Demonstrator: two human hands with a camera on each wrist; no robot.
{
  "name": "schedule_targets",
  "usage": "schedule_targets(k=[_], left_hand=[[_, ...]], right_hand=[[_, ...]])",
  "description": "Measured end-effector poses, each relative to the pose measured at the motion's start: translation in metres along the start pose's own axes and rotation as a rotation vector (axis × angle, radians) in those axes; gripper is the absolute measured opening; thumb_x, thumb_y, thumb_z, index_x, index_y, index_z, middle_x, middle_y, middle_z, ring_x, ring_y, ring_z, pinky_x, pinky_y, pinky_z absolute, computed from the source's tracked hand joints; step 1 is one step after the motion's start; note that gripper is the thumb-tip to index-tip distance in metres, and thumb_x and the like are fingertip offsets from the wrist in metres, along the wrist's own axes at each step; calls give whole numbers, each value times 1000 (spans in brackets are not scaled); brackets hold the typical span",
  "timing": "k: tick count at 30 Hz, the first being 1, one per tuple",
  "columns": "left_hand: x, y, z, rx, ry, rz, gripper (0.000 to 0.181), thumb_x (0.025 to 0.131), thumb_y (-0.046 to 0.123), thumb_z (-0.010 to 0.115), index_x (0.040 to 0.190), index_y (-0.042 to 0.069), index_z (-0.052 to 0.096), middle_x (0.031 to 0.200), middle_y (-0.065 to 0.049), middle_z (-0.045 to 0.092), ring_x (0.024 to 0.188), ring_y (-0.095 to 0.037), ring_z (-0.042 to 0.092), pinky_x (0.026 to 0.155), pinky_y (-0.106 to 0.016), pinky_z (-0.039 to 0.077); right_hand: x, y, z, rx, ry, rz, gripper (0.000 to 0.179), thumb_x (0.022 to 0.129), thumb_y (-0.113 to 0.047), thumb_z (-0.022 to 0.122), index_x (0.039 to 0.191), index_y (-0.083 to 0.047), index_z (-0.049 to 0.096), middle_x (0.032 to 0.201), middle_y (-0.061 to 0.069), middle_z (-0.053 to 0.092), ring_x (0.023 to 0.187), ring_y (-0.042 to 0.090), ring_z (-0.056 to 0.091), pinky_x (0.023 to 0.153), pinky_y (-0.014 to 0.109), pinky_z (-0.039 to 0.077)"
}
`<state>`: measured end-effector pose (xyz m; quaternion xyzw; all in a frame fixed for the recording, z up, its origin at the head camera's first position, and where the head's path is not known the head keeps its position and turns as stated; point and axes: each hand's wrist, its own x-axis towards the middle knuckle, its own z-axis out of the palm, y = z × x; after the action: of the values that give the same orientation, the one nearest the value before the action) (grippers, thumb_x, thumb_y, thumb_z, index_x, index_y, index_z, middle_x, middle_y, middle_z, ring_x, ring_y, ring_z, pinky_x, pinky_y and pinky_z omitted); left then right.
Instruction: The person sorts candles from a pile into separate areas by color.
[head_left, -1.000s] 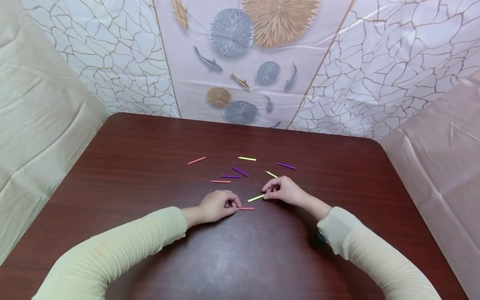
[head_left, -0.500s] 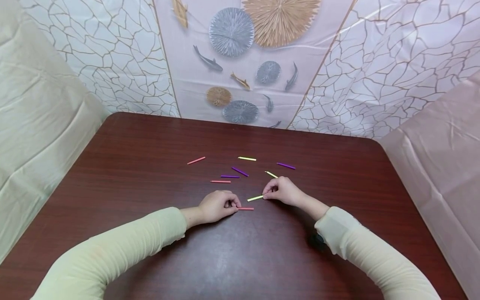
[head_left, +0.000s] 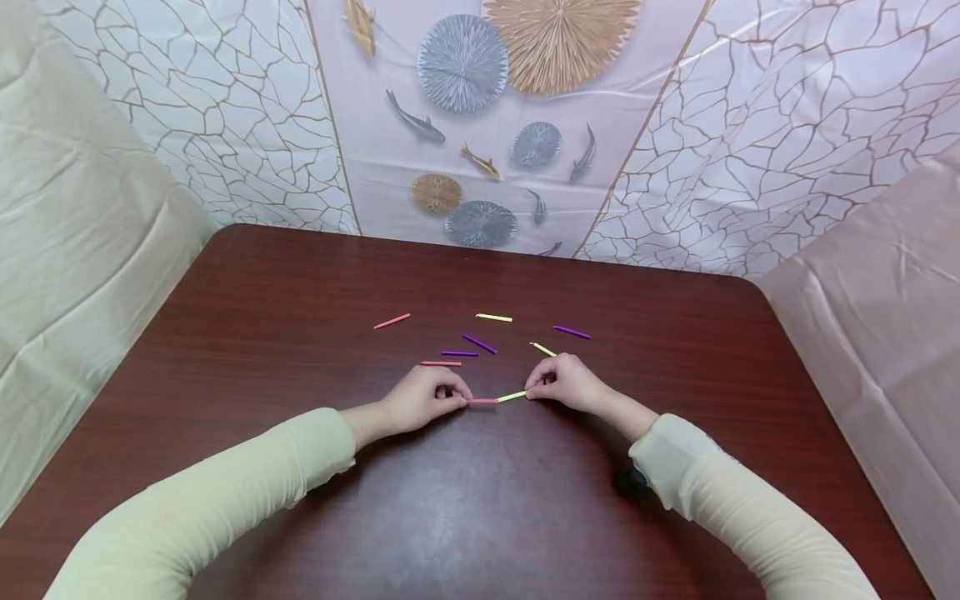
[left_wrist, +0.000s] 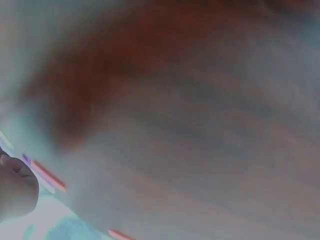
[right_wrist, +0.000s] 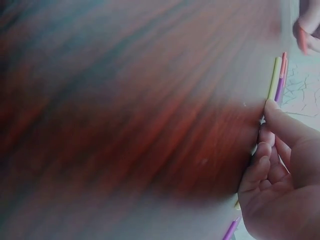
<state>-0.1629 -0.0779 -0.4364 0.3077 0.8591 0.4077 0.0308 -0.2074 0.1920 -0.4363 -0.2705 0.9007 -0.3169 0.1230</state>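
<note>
My left hand pinches one end of a thin coral-red candle between thumb and fingers, low over the table. Its far end meets, or nearly meets, the tip of a yellow candle; contact cannot be told. That yellow candle is pinched at its other end by my right hand, and it also shows in the right wrist view beyond the thumb. Behind my left hand lies another coral-red candle. A second yellow candle lies just behind my right fingers, its near end hidden.
Farther back on the dark wooden table lie a coral-red candle, a yellow candle and purple candles. Patterned cloth hangs behind the far edge.
My left hand has moved slightly left and away from me, bringing the coral-red candle's end to the yellow candle's tip. Earlier, my right hand shifted slightly left.
</note>
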Motion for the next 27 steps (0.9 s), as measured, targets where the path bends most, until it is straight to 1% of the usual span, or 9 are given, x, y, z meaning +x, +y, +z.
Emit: schedule_targets(k=[3,7,9,13,16,19,23,27], left_hand=[[3,-4,-13,-17,54,-32,6,82,8,67,86,8,72,77,-2,67,57,0,43,55,-17,39],[7,-13,-31,-16,128,-70,6,82,6,67,85,7,72,75,-3,66,57,-2,44,54,-18,40],[8,-18,-40,1,162,-97,5,82,6,68,85,7,72,71,-3,63,56,-4,45,54,-19,40],[8,-29,-57,42,219,-161,5,82,8,68,86,6,72,71,-5,63,60,-10,47,57,-21,40],[7,-37,-67,70,243,-206,6,83,8,68,87,6,71,75,-6,63,63,-13,47,59,-23,39],[5,-45,-73,84,251,-244,7,83,9,68,88,5,71,75,-7,62,64,-16,47,60,-24,38],[3,-55,-79,110,253,-279,8,84,10,67,89,5,72,71,-6,59,63,-16,45,59,-24,36],[0,-65,-83,132,263,-310,8,84,10,67,88,5,71,72,-7,60,63,-15,45,60,-24,36]], right_hand=[[0,1,0,1,4,-1,6,75,-10,76,75,-6,71,67,1,64,61,-2,46,59,17,40],[-2,0,-1,7,0,13,5,75,-9,76,75,-6,71,67,1,64,60,-1,46,58,17,40],[-2,0,-1,10,-2,22,5,74,-9,75,75,-6,71,67,0,64,60,0,46,58,17,40],[-3,2,0,11,1,29,5,74,-9,76,75,-7,71,67,0,64,60,0,46,58,17,40],[-3,1,1,12,-1,31,5,74,-9,76,75,-6,72,68,0,64,60,0,47,58,16,40],[-4,0,1,20,-3,28,5,75,-8,75,76,-5,71,68,1,64,61,0,47,59,17,40],[-3,0,1,23,1,16,6,75,-8,75,76,-4,71,68,1,64,61,0,46,59,17,40],[-3,-1,2,18,6,12,6,75,-9,75,75,-5,71,68,1,64,61,-1,46,59,17,40]])
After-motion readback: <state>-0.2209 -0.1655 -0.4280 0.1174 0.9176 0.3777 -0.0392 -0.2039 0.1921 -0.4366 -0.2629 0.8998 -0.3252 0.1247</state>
